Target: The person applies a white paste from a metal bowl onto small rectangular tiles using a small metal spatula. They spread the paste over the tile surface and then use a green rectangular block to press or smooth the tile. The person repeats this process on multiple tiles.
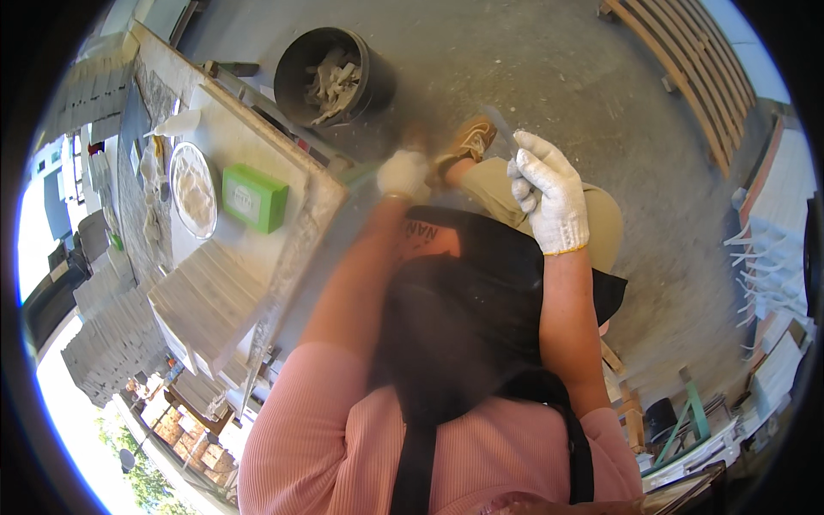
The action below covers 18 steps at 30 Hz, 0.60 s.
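My right hand (549,189), in a white knit glove, is raised over my right leg and closed. A thin, flat, grey blade-like piece (498,125) sticks up from its fingers; its exact kind is not clear. My left hand (402,175), also gloved in white, hangs low beside the corner of the worktable (296,193). Motion smears its fingers, so what it holds, if anything, does not show. On that table, a green box (255,199) stands beside a round white tub (194,190) of pale material. A stack of pale slats (210,296) lies nearer to me.
A black bucket (378,81) with crumpled scraps stands on the floor past the table. A white squeeze bottle (178,124) lies on the table's far side. At the far right is a slatted wooden pallet (687,64); below it, a white stack (777,232) trails loose strands.
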Available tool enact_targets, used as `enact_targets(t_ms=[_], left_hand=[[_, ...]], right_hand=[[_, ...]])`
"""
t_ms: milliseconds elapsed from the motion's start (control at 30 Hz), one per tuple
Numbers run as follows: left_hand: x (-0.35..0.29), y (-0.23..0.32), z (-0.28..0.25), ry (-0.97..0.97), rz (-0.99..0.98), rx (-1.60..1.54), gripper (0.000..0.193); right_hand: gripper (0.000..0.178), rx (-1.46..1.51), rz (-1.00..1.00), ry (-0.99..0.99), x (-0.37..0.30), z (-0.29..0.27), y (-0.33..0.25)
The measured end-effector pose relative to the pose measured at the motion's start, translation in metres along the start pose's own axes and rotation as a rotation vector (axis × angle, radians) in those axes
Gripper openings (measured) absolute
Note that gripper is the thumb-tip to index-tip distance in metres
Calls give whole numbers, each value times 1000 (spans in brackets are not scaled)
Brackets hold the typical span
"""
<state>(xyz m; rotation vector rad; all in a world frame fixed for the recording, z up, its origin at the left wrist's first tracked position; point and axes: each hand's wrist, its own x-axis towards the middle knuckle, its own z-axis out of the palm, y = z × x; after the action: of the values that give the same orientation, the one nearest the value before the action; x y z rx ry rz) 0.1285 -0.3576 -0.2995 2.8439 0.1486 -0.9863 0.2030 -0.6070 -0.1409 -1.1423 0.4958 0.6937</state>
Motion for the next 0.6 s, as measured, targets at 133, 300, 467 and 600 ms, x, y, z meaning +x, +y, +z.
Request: enact_targets(t_ms=[133,300,467,600], left_hand=[[27,8,12,-108,-183,-118,36],[31,18,-6,-95,-254,-172,38],[19,21,-18,-170,-296,-209,43],[-3,3,-21,-171,-172,-186,44]], right_hand=[[31,-33,14,1,3,0,3],[31,-39,44,20,9,-2,5],[32,-49,22,1,11,-4,9],[32,-365,-162,54,40,5,13]])
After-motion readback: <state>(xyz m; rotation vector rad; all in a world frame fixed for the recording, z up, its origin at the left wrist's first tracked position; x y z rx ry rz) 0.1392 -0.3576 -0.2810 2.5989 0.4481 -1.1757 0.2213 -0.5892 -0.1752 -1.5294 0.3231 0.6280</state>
